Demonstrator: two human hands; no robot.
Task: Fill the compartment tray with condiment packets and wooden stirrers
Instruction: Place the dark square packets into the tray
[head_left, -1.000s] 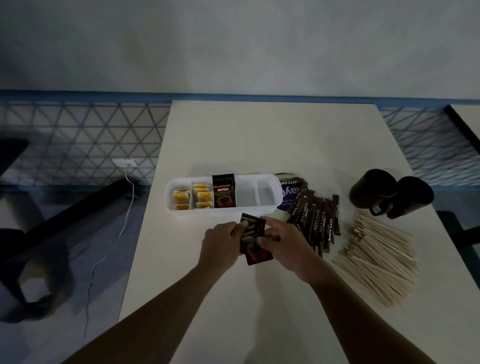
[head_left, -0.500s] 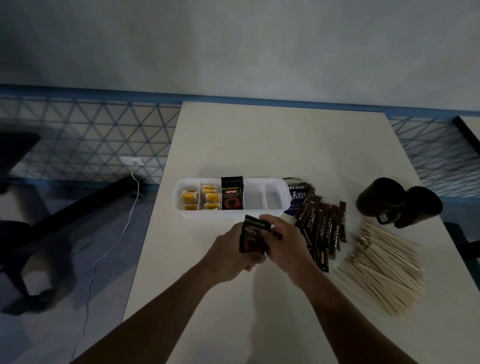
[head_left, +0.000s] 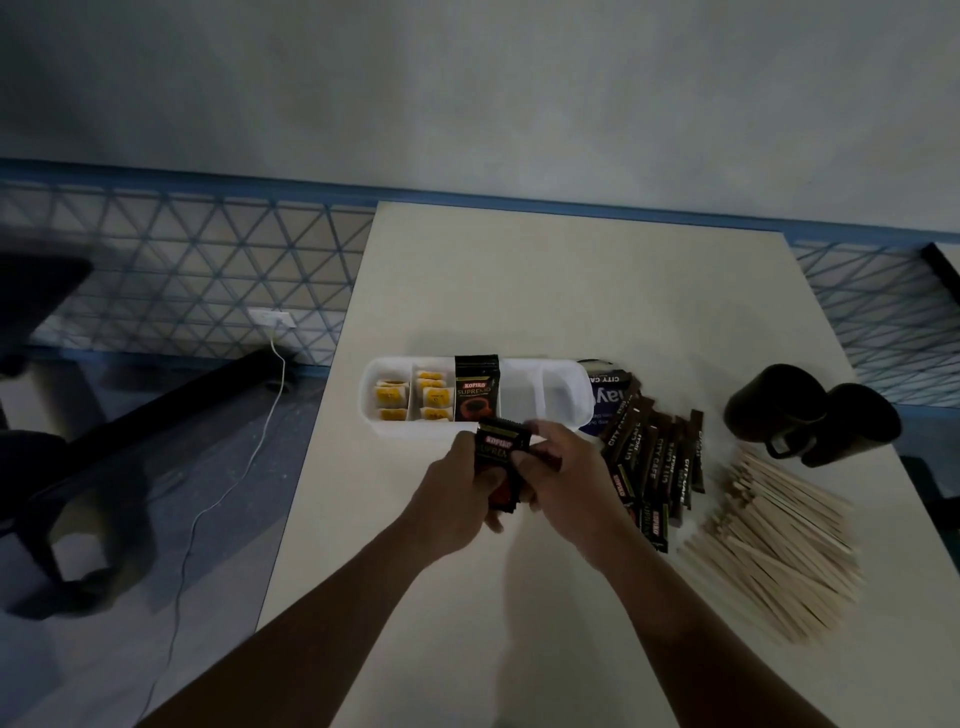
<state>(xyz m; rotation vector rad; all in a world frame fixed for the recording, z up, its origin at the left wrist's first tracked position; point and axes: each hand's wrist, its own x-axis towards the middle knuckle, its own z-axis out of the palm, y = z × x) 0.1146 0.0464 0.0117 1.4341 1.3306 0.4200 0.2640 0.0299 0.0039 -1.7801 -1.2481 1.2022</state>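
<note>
A white compartment tray (head_left: 563, 375) lies across the cream table. Its two left sections hold yellow packets (head_left: 390, 397), and black coffee sachets (head_left: 475, 388) stand in the third. The two right sections look bare. Just in front of the tray, my left hand (head_left: 457, 499) and my right hand (head_left: 566, 480) together grip a small stack of black coffee sachets (head_left: 501, 448), held upright. Brown sugar sticks (head_left: 652, 462) fan out to the right of my hands, and a pile of wooden stirrers (head_left: 774, 545) lies further right.
Two dark mugs (head_left: 810, 421) lie on their sides at the right edge, behind the stirrers. A blue packet (head_left: 602, 402) sits under the sugar sticks by the tray's right end. Left of the table the floor drops away, with a white cable (head_left: 228, 483) and dark furniture.
The sachets in my hands have been gathered from a tilted, low position into an upright stack and lifted slightly toward the tray. The view has shifted a little left.
</note>
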